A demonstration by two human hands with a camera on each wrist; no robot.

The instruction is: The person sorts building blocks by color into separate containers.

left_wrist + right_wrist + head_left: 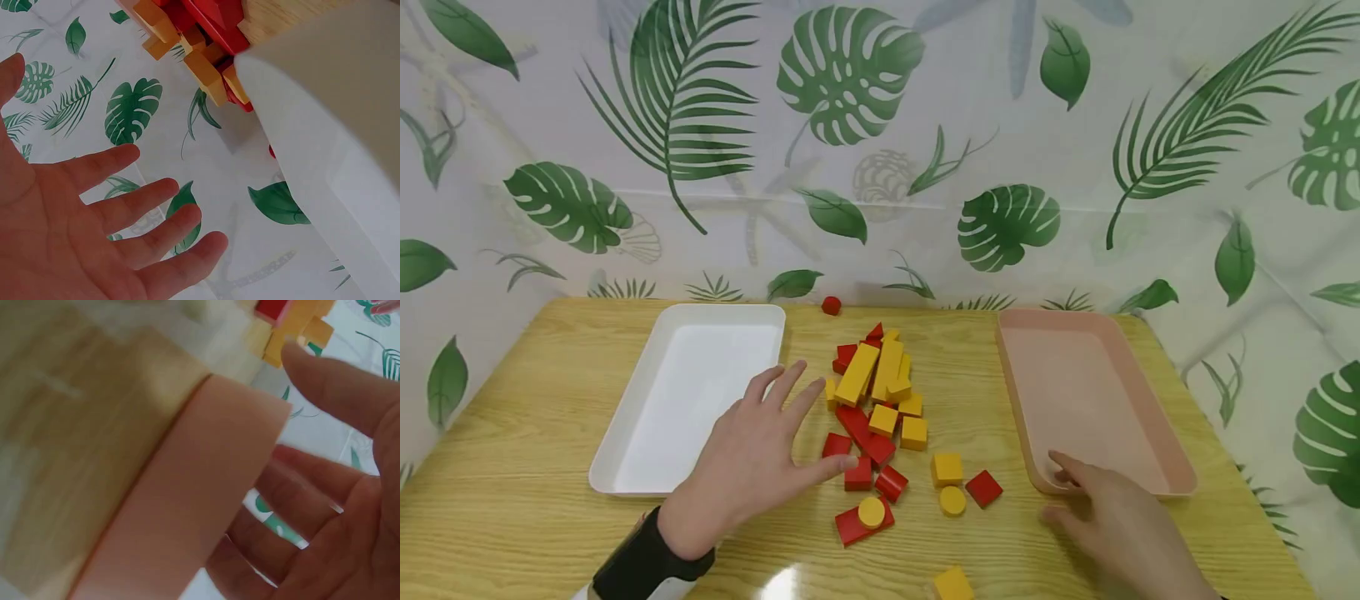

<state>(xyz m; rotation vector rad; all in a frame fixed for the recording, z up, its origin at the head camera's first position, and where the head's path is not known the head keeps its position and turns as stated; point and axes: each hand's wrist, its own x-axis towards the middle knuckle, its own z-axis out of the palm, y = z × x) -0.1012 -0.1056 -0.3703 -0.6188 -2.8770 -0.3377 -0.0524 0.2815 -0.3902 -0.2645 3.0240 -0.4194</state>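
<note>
The left hand [752, 462] hovers flat, fingers spread, holding nothing, thumb beside a red block [858, 475]. The right hand [1120, 521] rests relaxed against the pink tray [1180, 471]. Sorting looks barely begun; a pinch comes next. 2 trays, white tray [617, 467] included, roughly 11 red and 12 yellow blocks [880, 392] between them.

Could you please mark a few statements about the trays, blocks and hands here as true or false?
1. The white tray holds several blocks. False: nothing lies in it.
2. The left hand is spread open beside the block pile. True.
3. The right hand grips a yellow block. False: it holds none; its fingers are at the near corner of the pink tray.
4. A red block lies apart at the table's far edge. True.
5. All blocks are red. False: many are yellow.
</note>
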